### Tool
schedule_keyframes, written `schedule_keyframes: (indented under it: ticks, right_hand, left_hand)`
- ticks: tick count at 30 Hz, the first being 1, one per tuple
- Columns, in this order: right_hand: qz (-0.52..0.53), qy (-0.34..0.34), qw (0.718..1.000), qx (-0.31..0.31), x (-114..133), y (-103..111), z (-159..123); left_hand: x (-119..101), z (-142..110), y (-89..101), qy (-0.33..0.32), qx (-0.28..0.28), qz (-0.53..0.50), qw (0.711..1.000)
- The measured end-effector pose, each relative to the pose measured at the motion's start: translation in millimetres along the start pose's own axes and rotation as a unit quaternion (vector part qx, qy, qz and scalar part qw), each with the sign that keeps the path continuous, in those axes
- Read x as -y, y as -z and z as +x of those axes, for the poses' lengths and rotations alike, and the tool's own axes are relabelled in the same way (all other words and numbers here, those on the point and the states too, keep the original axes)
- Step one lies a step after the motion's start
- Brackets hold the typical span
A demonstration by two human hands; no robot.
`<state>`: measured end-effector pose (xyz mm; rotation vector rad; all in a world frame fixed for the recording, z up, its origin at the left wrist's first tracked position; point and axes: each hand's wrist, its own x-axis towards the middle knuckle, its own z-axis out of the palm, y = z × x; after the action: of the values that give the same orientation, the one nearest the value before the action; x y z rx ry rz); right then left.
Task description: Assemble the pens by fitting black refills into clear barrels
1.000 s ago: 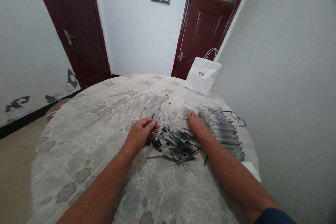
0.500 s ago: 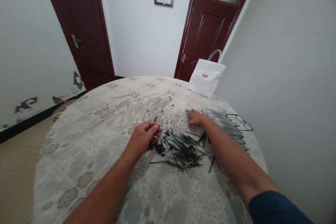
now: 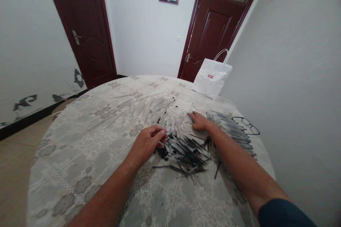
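My left hand [image 3: 150,141] is above the near-left side of a heap of black pen refills [image 3: 189,152]. Its thumb and fingers are pinched together, and whatever may be between them is too small to make out. Small black pen caps or plugs [image 3: 163,153] lie just below it. Farther right, my right hand [image 3: 199,120] rests low over a few grey pens, its index finger stretched out and its other fingers partly hidden. Between and beyond both hands spreads a loose pile of clear pen barrels [image 3: 144,110].
A neat row of pens [image 3: 233,131] lies to the right of my right forearm, with eyeglasses [image 3: 247,124] beside it. A white paper bag [image 3: 213,78] stands at the table's far right. The patterned tablecloth [image 3: 87,156] covers the round table, close to the right wall.
The view has shifted slightly. My left hand stays pinched and has moved slightly toward the refill heap; my right hand's fingers look a little less spread over the grey pens.
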<state>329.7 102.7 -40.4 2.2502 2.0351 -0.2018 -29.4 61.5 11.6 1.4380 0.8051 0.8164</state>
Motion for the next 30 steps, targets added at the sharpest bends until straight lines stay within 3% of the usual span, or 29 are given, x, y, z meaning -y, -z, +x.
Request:
schedule_keyframes:
  ticks: [7, 20, 30]
  right_hand:
    - [-0.019, 0.011, 0.999, -0.026, 6.5, -8.4, -4.0]
    - [-0.035, 0.069, 0.996, -0.035, 0.9, 2.0, 3.5]
    - [-0.034, 0.02, 0.998, -0.048, 1.9, 1.5, 5.5]
  left_hand:
    - [3.1, -0.5, -2.1, 0.005, 0.009, 0.021, 1.0]
    - [6.6, -0.2, -2.9, -0.003, 0.029, 0.058, 0.998]
    - [4.9, -1.9, -4.8, -0.005, 0.032, 0.058, 0.998]
